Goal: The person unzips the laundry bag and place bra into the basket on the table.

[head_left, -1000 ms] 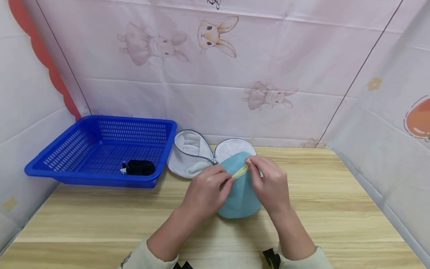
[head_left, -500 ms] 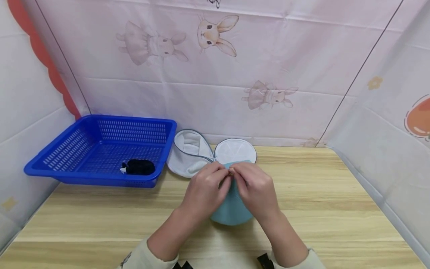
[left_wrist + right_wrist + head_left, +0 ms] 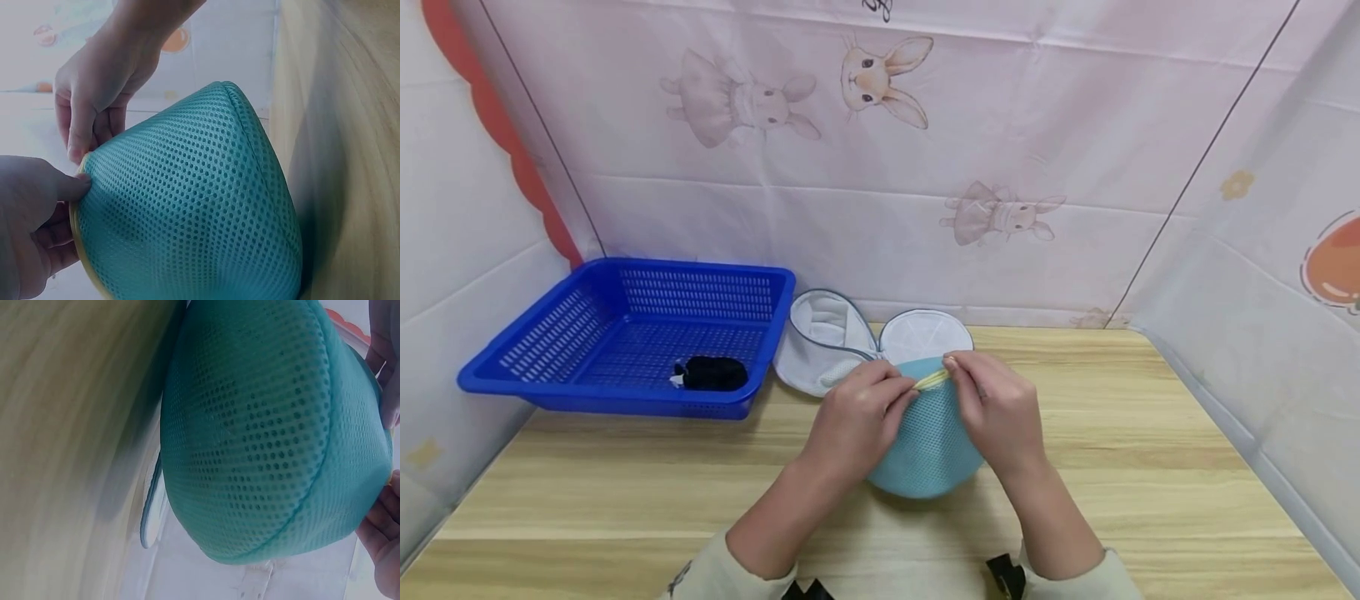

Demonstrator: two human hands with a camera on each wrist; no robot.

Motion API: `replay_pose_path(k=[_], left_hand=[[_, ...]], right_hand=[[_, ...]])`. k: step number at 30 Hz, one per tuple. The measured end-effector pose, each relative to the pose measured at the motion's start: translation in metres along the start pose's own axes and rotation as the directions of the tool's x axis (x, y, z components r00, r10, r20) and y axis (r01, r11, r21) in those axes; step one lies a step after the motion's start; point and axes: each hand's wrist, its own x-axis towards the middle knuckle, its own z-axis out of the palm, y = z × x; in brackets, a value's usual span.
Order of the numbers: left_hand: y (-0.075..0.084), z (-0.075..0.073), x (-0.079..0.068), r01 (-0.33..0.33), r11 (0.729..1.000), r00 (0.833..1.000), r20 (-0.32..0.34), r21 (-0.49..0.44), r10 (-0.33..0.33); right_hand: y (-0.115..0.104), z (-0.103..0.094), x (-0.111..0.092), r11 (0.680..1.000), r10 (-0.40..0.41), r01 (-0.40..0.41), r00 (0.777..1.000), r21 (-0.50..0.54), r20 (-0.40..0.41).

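Observation:
A teal mesh laundry bag (image 3: 925, 450) with a yellow zip edge (image 3: 932, 381) is held just in front of me, close over the wooden table. My left hand (image 3: 856, 417) pinches the yellow edge between thumb and fingers on the left. On the right, my right hand (image 3: 1000, 408) pinches the same edge a short stretch away. The left wrist view shows the bag's rounded mesh body (image 3: 187, 200) bulging toward the table, with both thumbs at the rim. Whatever is inside the bag stays hidden.
Behind the bag lies a white mesh wash bag (image 3: 805, 358), its round lid (image 3: 925, 332) folded open against the wall. To the left stands a blue plastic basket (image 3: 625, 404) with a black bundle (image 3: 711, 373) in it. Printed cloth walls (image 3: 880, 208) close off the back and sides.
My right hand moved in to meet the left, then back out to the right along the yellow edge. The teal bag has tipped and shifted slightly toward me. The left hand barely moved.

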Motion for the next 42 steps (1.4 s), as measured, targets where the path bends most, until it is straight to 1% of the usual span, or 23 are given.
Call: replay_pose_path(k=[5, 8, 11, 14, 17, 21, 24, 28, 32, 36, 42], left_hand=[[-0.003, 0.000, 0.001, -0.002, 1.000, 1.000, -0.013, -0.005, 0.002], [-0.004, -0.001, 0.001, 0.009, 1.000, 1.000, -0.023, 0.000, -0.009], [-0.004, -0.001, 0.001, 0.014, 1.000, 0.999, -0.032, 0.008, -0.014], [-0.003, 0.000, 0.001, -0.002, 1.000, 0.999, -0.042, 0.012, 0.002], [-0.001, 0.002, 0.000, -0.033, 0.999, 0.998, -0.052, 0.006, 0.033], [0.001, 0.003, 0.000, -0.057, 0.998, 0.996, -0.073, -0.012, 0.056], [0.001, 0.003, 0.000, -0.055, 0.998, 0.995, -0.079, -0.024, 0.053], [-0.001, 0.000, 0.001, -0.030, 0.999, 0.997, -0.072, -0.045, 0.027], [-0.002, -0.003, 0.003, -0.005, 0.998, 0.998, -0.063, -0.065, 0.001], [-0.003, -0.004, 0.003, -0.004, 0.998, 0.998, -0.061, -0.070, -0.001], [-0.003, -0.005, 0.003, 0.007, 0.999, 0.998, -0.062, -0.053, -0.010]], right_hand=[[0.003, -0.001, 0.001, 1.000, 0.021, -0.021, 0.999, -0.002, -0.033], [0.002, -0.001, 0.001, 1.000, 0.017, -0.017, 0.999, 0.007, -0.030], [-0.002, 0.001, 0.000, 1.000, -0.003, 0.004, 1.000, 0.023, -0.013], [-0.007, 0.004, 0.000, 0.998, -0.033, 0.033, 0.999, 0.047, 0.008], [-0.013, 0.007, -0.001, 0.996, -0.062, 0.060, 0.998, 0.059, 0.028], [-0.017, 0.009, -0.001, 0.996, -0.067, 0.065, 0.997, 0.068, 0.032], [-0.017, 0.008, -0.001, 0.996, -0.060, 0.058, 0.998, 0.066, 0.022], [-0.012, 0.003, 0.001, 0.999, -0.035, 0.036, 0.999, 0.038, -0.004], [-0.004, -0.003, 0.003, 1.000, 0.019, -0.018, 0.999, 0.020, -0.043], [0.001, -0.009, 0.004, 0.998, 0.053, -0.052, 0.996, 0.023, -0.067], [0.000, -0.009, 0.006, 0.999, 0.043, -0.040, 0.995, 0.036, -0.085]])
